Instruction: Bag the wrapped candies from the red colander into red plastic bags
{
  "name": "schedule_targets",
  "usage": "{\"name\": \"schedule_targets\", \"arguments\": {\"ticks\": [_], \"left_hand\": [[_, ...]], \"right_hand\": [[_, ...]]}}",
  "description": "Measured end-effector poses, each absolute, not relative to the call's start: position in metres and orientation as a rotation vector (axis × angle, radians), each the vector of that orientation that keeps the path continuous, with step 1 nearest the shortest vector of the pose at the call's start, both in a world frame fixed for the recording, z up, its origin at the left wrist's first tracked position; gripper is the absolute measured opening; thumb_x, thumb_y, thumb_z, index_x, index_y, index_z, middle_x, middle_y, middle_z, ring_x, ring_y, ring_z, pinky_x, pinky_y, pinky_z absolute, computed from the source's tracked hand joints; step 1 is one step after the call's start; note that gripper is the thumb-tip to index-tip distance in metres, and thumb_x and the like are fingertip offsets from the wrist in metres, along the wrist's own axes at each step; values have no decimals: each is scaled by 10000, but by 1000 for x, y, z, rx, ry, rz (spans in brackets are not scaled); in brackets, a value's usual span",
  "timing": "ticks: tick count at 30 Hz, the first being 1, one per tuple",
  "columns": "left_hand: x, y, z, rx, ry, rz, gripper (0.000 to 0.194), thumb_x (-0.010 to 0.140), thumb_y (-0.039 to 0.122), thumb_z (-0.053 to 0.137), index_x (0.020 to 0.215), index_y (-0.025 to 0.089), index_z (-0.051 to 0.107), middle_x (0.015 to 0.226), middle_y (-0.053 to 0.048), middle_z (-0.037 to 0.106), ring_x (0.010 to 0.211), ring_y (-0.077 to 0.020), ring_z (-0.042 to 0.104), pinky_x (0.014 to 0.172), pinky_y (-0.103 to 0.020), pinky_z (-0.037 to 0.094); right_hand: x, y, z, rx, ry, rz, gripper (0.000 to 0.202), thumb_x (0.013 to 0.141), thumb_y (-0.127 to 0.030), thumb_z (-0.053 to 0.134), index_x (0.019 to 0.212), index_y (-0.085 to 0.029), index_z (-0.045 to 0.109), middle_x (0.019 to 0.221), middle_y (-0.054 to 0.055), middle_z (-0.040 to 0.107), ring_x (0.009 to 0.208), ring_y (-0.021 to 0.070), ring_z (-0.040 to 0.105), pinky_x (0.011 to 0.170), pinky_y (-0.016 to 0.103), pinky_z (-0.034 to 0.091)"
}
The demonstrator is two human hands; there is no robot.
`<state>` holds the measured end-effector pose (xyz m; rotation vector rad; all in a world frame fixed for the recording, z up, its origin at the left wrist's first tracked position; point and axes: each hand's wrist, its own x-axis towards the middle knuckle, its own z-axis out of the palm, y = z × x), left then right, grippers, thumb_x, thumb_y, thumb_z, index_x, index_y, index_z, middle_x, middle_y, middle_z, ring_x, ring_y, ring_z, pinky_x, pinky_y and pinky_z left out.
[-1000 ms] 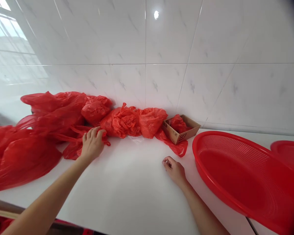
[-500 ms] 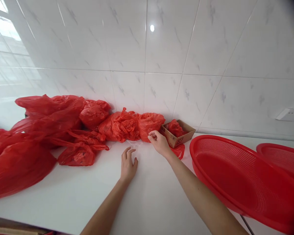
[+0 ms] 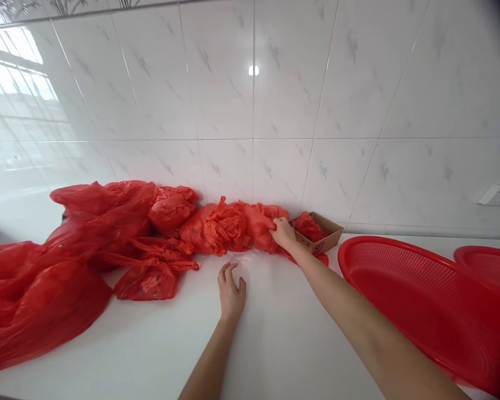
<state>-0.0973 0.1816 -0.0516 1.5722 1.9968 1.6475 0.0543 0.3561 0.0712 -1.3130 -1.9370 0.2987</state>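
Note:
My right hand [image 3: 283,233] reaches to the back of the counter, its fingers closed on the near side of a red plastic bag [image 3: 261,229]. The fingertips are partly hidden by the thin film. My left hand [image 3: 232,291] hovers over or rests on the white surface in front of the bags, I cannot tell which. It holds nothing, with fingers apart and slightly curled. A knotted red bag [image 3: 225,226] sits directly left of the one I grip. Just right of my right hand stands a small cardboard box [image 3: 331,238] with crumpled red plastic [image 3: 310,226] inside.
More filled red bags [image 3: 108,214] are heaped on the left, with a large one [image 3: 45,311] nearest me. A flatter red bag [image 3: 152,280] lies before them. Two red plastic baskets [image 3: 404,250] take up the right side. A tiled wall [image 3: 283,105] closes off the back.
My right hand has moved onto the red bag and its fingers have closed on the film, pulling it slightly. The whole view has shifted, showing more wall; my left hand keeps its pose.

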Motion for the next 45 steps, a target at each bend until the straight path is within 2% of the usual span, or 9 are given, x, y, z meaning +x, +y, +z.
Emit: {"name": "schedule_targets", "arguments": {"ticks": [8, 14, 19, 25, 32, 35, 39, 42, 45], "left_hand": [[-97, 181, -48, 1395, 1871, 1739, 362, 842, 242, 498, 1200, 290, 468, 1357, -122, 402, 1338, -289, 371, 1088, -505, 338], [-108, 178, -41, 1090, 1604, 1727, 447, 934, 533, 312, 1280, 264, 404, 1360, -120, 464, 1230, -268, 502, 996, -462, 444], [-101, 161, -24, 1048, 1275, 1518, 654, 900, 691, 176, 1324, 283, 462, 1235, -123, 631, 1042, -268, 654, 861, -458, 542], [-73, 145, -13, 1094, 1205, 1493, 683, 733, 469, 735, 1340, 308, 467, 1363, -97, 567, 1201, -272, 573, 933, -398, 511], [-98, 158, -8, 1151, 1331, 1577, 582, 728, 421, 728, 1217, 175, 531, 1230, -133, 638, 1114, -289, 620, 938, -448, 499], [-104, 163, -2, 1251, 1390, 1578, 587, 731, 405, 727, 1239, 178, 537, 1210, -125, 645, 1121, -292, 614, 954, -462, 490], [-85, 159, 7, 1404, 1523, 1682, 713, 791, 394, 683, 1419, 234, 387, 1470, -131, 416, 1381, -303, 361, 1122, -509, 301], [-59, 151, 6, 1670, 1627, 1697, 825, 751, 424, 732, 1462, 301, 333, 1598, -83, 135, 1475, -320, 102, 1176, -524, 153], [-44, 152, -7, 2023, 1845, 1583, 902, 670, 421, 803, 1447, 299, 362, 1606, -97, -54, 1465, -398, 57, 1133, -587, 226]], "right_hand": [[103, 314, 140, -1125, -1702, 94, 176, 858, -347, 495, 884, -183, 551, 1063, 108, 527, 964, 220, 541, 898, 371, 456], [137, 216, 45, -1015, -2035, 238, 188, 819, -323, 552, 967, -218, 600, 1256, 129, 517, 1129, 298, 547, 878, 435, 519], [150, 172, -18, -1020, -2252, 429, 591, 709, -413, 730, 1257, -272, 561, 1393, 103, 500, 1183, 358, 557, 831, 417, 554], [147, 157, -11, -846, -2356, 598, 376, 787, -447, 672, 1142, -322, 656, 1283, 25, 597, 1194, 308, 559, 883, 399, 547], [148, 169, 15, -928, -2031, 556, 217, 904, -383, 524, 881, -218, 662, 873, 48, 669, 811, 209, 635, 728, 361, 535], [145, 191, 42, -980, -1798, 486, 348, 931, -427, 476, 1176, -191, 550, 1084, 100, 622, 857, 196, 603, 725, 353, 528], [132, 222, 75, -870, -1710, 445, 666, 816, -456, 657, 1402, -263, 404, 1416, 120, 422, 1161, 233, 534, 942, 390, 487], [121, 235, 75, -818, -1846, 467, 330, 847, -377, 623, 1139, -223, 630, 1308, 102, 537, 1237, 241, 495, 1051, 405, 399], [115, 231, 53, -811, -1905, 521, 195, 884, -275, 548, 1031, -208, 657, 1128, 71, 652, 1100, 205, 589, 975, 366, 453]]}}
